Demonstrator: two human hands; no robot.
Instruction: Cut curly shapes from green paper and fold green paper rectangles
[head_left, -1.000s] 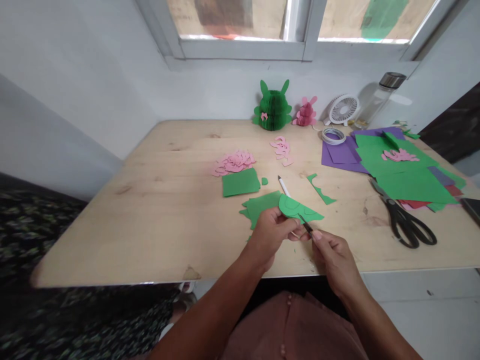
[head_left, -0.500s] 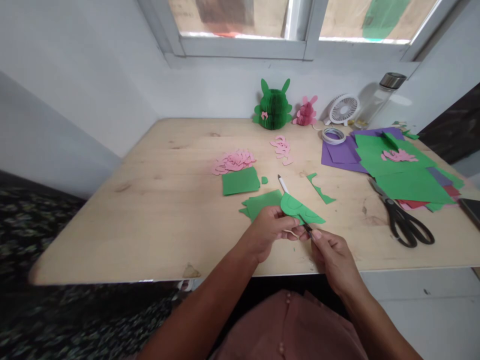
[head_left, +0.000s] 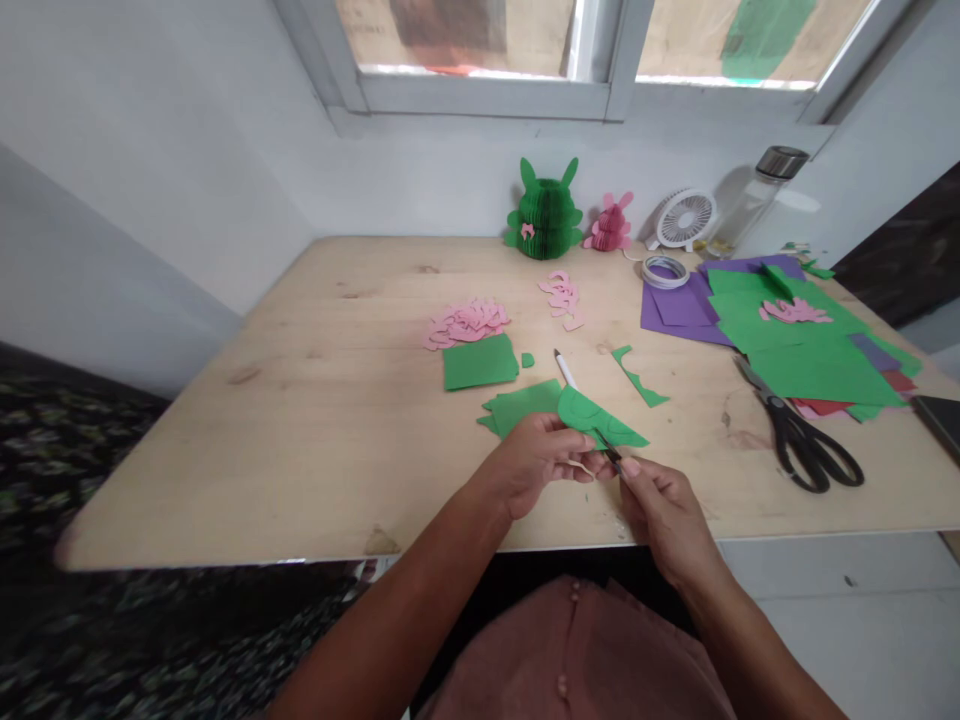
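Note:
Between the fingers of my left hand is a piece of green paper with curved outlines drawn on it. My right hand is closed around a small dark cutting tool, probably small scissors, whose tip meets the paper's lower edge; its handle is hidden by my fingers. A white pen lies just beyond the paper. Under and beside my left hand rests a stack of green paper, with another green stack behind it.
Large black scissors lie at the right, near green sheets and purple paper. Pink cutouts and a green scrap lie mid-table. Along the wall stand a green paper figure, a pink one, a fan and a bottle.
The view has shifted very slightly. Both hands keep nearly the same position, with the green paper and the dark tool still held.

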